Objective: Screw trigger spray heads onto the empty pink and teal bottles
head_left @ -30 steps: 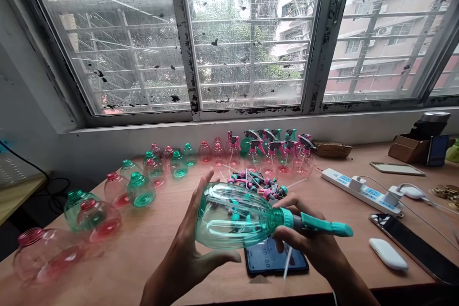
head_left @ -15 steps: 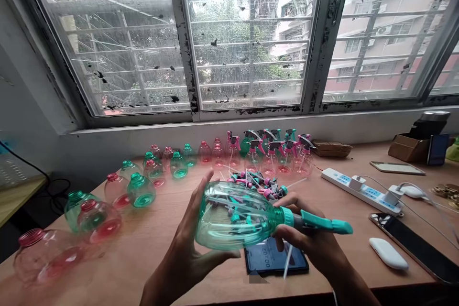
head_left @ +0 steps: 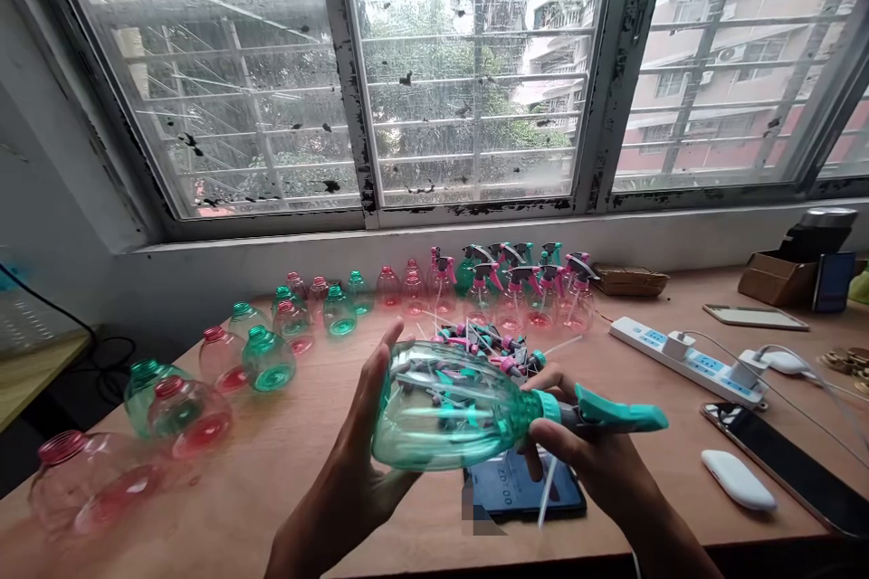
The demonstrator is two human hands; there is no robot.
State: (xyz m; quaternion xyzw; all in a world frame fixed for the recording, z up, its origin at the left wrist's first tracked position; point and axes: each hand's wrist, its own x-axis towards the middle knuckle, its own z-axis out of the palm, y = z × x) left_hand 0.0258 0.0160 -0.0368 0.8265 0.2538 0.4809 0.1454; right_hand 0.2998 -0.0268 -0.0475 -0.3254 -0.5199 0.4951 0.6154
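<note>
A clear green spray bottle lies on its side in the air above the desk. My left hand cups its round base, fingers spread against the plastic. My right hand is closed round the teal and grey trigger head at the bottle's neck. A thin white dip tube hangs below my right fingers. A dark phone with a lit screen lies flat on the desk under the bottle.
Several open pink and green bottles stand at the left. Bottles with trigger heads stand by the window sill, loose heads piled before them. A white power strip, another phone and a white case lie at the right.
The bottle has been turned slightly about its axis and lifted a little; the trigger head now points a bit higher. Both hands keep their hold.
</note>
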